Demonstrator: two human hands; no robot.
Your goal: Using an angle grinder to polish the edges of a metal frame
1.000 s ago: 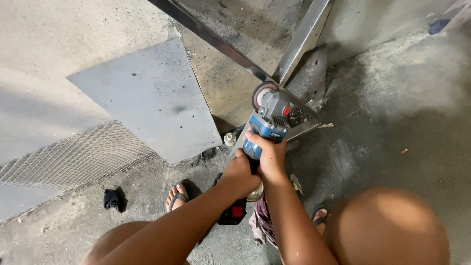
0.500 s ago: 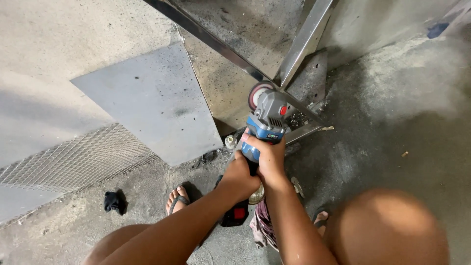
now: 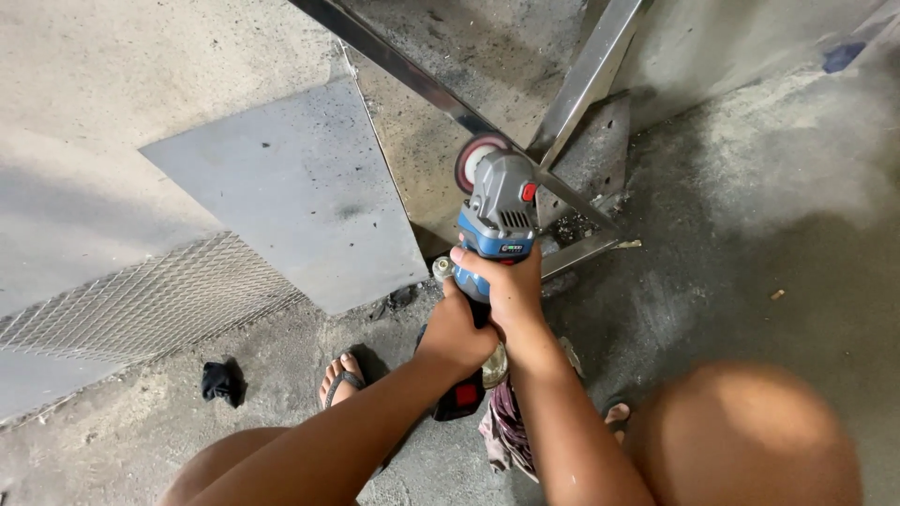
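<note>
Both hands grip the blue and grey angle grinder (image 3: pixel 497 220) at frame centre: right hand (image 3: pixel 511 286) clenched around its body, left hand (image 3: pixel 457 330) just behind. Its disc (image 3: pixel 474 157) meets the metal frame (image 3: pixel 581 84) on the concrete floor (image 3: pixel 750 234).

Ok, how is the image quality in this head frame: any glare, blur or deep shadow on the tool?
Head view: the blue and grey angle grinder is sharp, both hands crisp; the slanted shiny metal bar shows bright glare; the bare knee at lower right is soft and washed out; dark shadow pools on the concrete floor to the right; the wire mesh panel stays readable.
</note>
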